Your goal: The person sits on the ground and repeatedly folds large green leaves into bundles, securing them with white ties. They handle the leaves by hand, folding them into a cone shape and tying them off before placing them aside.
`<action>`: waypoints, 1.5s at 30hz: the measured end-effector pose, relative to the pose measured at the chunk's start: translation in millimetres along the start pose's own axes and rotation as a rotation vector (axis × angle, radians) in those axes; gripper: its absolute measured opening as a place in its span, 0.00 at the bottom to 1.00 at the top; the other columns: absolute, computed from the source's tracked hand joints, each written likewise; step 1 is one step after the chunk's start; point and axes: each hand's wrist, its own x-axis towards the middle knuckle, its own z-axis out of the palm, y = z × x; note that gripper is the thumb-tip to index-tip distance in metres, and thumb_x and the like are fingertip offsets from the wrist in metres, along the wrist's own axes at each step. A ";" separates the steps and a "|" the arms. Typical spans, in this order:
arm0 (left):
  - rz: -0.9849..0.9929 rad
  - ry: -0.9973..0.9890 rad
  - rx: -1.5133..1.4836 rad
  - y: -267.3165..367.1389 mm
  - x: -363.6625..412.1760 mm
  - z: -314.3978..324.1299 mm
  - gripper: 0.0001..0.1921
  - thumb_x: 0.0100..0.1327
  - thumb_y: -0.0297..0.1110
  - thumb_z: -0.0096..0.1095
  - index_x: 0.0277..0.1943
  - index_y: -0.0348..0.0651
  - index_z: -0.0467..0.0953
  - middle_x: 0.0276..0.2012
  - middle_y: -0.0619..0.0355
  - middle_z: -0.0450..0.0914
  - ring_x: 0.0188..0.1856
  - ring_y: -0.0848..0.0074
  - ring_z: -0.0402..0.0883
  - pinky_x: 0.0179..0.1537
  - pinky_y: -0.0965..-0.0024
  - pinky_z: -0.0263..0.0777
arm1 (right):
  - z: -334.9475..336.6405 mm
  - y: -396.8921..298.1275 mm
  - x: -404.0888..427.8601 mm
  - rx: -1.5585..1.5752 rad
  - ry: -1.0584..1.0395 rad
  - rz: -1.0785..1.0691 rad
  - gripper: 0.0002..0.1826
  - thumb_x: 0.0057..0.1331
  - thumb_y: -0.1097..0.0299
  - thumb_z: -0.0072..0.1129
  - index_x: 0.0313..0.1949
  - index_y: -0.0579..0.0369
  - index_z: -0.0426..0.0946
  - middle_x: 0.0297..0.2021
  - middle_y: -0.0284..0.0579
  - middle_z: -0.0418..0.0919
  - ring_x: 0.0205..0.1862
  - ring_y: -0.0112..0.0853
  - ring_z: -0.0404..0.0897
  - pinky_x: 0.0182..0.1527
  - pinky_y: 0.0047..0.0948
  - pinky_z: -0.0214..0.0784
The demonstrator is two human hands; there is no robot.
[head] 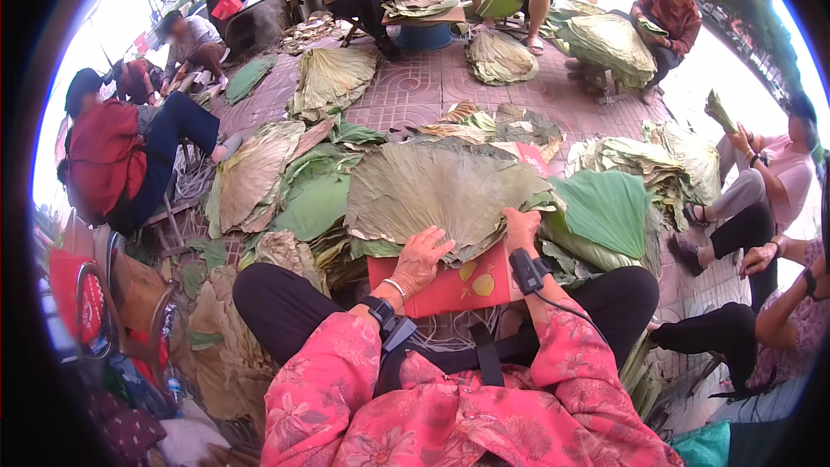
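Note:
A broad, dried grey-green lotus leaf [434, 191] lies spread before me, over a red cardboard box [425, 288] printed with yellow fruit. My left hand [415, 264] rests flat on the leaf's near edge, its fingers extended and nothing gripped. At the leaf's right edge, my right hand [521, 231] has its fingers curled around the rim; the fingertips are partly hidden. Just right of that hand is a brighter green lotus leaf [603, 207], on top of folded leaves. Other leaf edges peek out under the grey-green one.
Dried leaf stacks [259, 172] and green leaves [318, 201] lie to the left, with more leaf piles [622, 159] at the right. Several seated people surround me; one handles leaves over a blue basin [425, 35]. A metal-framed chair [139, 298] stands at lower left.

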 end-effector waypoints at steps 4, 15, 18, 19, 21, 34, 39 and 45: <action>-0.023 -0.059 0.000 1.2 -1.3 -0.2 0.28 0.40 0.19 0.54 0.50 0.48 0.75 0.54 0.51 0.71 0.62 0.59 0.64 0.58 0.59 0.60 | -1.8 3.2 -21.7 -0.496 -0.224 -1.186 0.28 0.47 0.81 0.50 0.52 0.60 0.69 0.52 0.56 0.71 0.54 0.44 0.72 0.52 0.35 0.64; -0.148 -0.186 -0.123 17.7 30.6 -38.4 0.23 0.54 0.46 0.61 0.52 0.46 0.74 0.55 0.52 0.69 0.59 0.59 0.64 0.56 0.59 0.56 | -14.5 1.4 -33.5 -1.037 -0.606 -1.196 0.33 0.53 0.79 0.46 0.61 0.46 0.63 0.64 0.46 0.59 0.67 0.45 0.56 0.61 0.47 0.53; -0.108 -0.075 0.002 15.1 35.4 -23.0 0.25 0.57 0.47 0.58 0.56 0.47 0.71 0.59 0.52 0.66 0.63 0.61 0.59 0.58 0.56 0.53 | -13.9 -18.0 -42.9 -1.097 -0.666 -1.170 0.33 0.52 0.77 0.48 0.62 0.47 0.63 0.64 0.47 0.59 0.67 0.46 0.56 0.61 0.47 0.53; -0.138 -0.131 0.034 11.6 34.2 -16.5 0.25 0.58 0.47 0.58 0.57 0.47 0.70 0.60 0.52 0.65 0.64 0.62 0.58 0.58 0.56 0.52 | -15.2 -27.0 -45.5 -1.160 -0.700 -1.136 0.33 0.52 0.75 0.49 0.61 0.48 0.63 0.64 0.48 0.60 0.66 0.46 0.56 0.61 0.47 0.53; -0.171 -0.264 0.040 1.0 28.8 -5.9 0.28 0.57 0.45 0.59 0.60 0.47 0.66 0.64 0.53 0.61 0.67 0.61 0.54 0.61 0.52 0.49 | -18.0 -49.0 -43.0 -1.263 -0.832 -1.006 0.33 0.53 0.73 0.52 0.61 0.49 0.63 0.63 0.49 0.61 0.66 0.45 0.57 0.62 0.48 0.52; -0.642 0.415 -0.368 7.8 -12.8 -5.5 0.06 0.49 0.30 0.60 0.32 0.44 0.76 0.43 0.56 0.75 0.50 0.62 0.70 0.56 0.59 0.58 | 55.0 -8.2 -40.4 -0.999 -0.493 -1.109 0.32 0.64 0.45 0.46 0.63 0.48 0.61 0.65 0.51 0.57 0.68 0.47 0.51 0.65 0.46 0.40; -1.426 0.852 -0.702 -42.4 -60.0 -1.4 0.20 0.54 0.40 0.63 0.44 0.34 0.71 0.43 0.50 0.74 0.49 0.66 0.71 0.52 0.65 0.64 | 54.5 -8.9 -39.8 -0.989 -0.487 -1.109 0.34 0.62 0.42 0.47 0.62 0.46 0.62 0.64 0.50 0.58 0.67 0.46 0.53 0.65 0.46 0.40; -1.192 0.417 -1.867 -93.0 -59.7 -7.3 0.38 0.51 0.58 0.68 0.56 0.37 0.69 0.52 0.56 0.74 0.51 0.71 0.73 0.52 0.65 0.67 | 53.3 -9.2 -42.1 -0.984 -0.479 -1.091 0.34 0.62 0.42 0.47 0.62 0.46 0.62 0.64 0.49 0.58 0.67 0.46 0.52 0.65 0.46 0.40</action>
